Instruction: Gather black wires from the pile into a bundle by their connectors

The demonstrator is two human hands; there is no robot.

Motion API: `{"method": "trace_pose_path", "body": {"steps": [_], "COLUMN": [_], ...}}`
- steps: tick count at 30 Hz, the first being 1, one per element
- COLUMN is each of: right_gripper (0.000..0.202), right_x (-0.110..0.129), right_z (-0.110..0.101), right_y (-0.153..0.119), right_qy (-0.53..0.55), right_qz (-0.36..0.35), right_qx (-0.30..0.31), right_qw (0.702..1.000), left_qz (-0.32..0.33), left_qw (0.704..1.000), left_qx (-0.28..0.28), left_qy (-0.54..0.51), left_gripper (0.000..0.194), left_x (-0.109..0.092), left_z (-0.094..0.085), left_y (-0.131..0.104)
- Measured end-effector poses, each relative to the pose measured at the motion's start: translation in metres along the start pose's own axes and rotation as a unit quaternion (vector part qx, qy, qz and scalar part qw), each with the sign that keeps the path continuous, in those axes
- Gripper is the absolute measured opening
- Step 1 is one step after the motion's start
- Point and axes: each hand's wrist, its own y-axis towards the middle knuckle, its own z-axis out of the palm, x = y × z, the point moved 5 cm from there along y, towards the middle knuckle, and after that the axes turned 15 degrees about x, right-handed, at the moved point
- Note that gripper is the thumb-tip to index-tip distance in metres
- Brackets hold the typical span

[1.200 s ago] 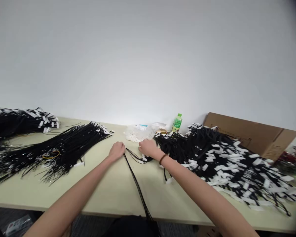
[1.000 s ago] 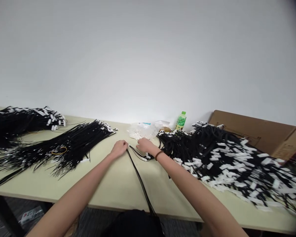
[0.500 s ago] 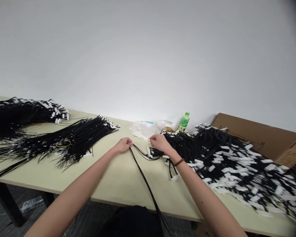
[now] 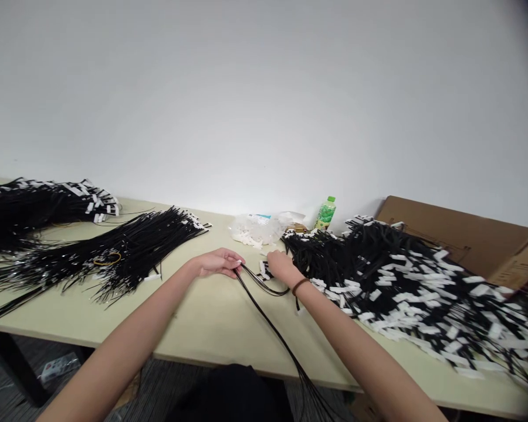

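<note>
My left hand (image 4: 219,262) pinches the ends of several thin black cables (image 4: 270,324), and a small white piece shows at its fingertips. From there the cables run down over the table's front edge; some loop rightward toward my other wrist. My right hand (image 4: 284,267) is closed, with its fingers turned down at the left end of a big pile of black cables with white tags (image 4: 405,281). What its fingers hold, if anything, is hidden. Just beyond it lies a clear plastic bag with small white pieces (image 4: 251,230).
Two bundles of black cables, a nearer one (image 4: 136,237) and a farther one (image 4: 39,202), lie on the left of the table (image 4: 211,328). A green-capped bottle (image 4: 325,213) stands by the wall. Behind the pile at right is a cardboard box (image 4: 462,237).
My right hand has dropped a little and curled downward by the pile. My left hand has turned and opened its grip somewhat, showing a white piece, with the cables still in it.
</note>
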Motion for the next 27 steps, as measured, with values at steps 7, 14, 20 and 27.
{"method": "trace_pose_path", "body": {"steps": [7,14,20,27], "right_gripper": [0.020,0.019,0.011,0.007], "right_x": [0.000,0.005,0.014,0.015], "right_z": [-0.010,-0.022,-0.014,0.000], "right_y": [-0.013,-0.052,-0.077,-0.078], "right_qy": [-0.014,-0.024,-0.034,-0.062], "right_qz": [-0.022,-0.061,-0.134,-0.146], "right_qx": [-0.066,-0.174,-0.295,-0.352], "right_qw": [0.997,0.982,0.945,0.922], "left_qz": [-0.021,-0.016,0.031,0.042], "left_qw": [1.000,1.000,0.999,0.998], "left_qx": [0.022,-0.009,0.011,0.027], "left_qy": [-0.001,-0.016,-0.041,-0.031], "left_gripper": [0.029,0.033,0.029,0.030], "left_x": [0.000,0.000,-0.007,-0.011], "left_z": [0.011,0.012,0.014,0.019], "left_y": [0.001,0.003,0.001,0.004]}}
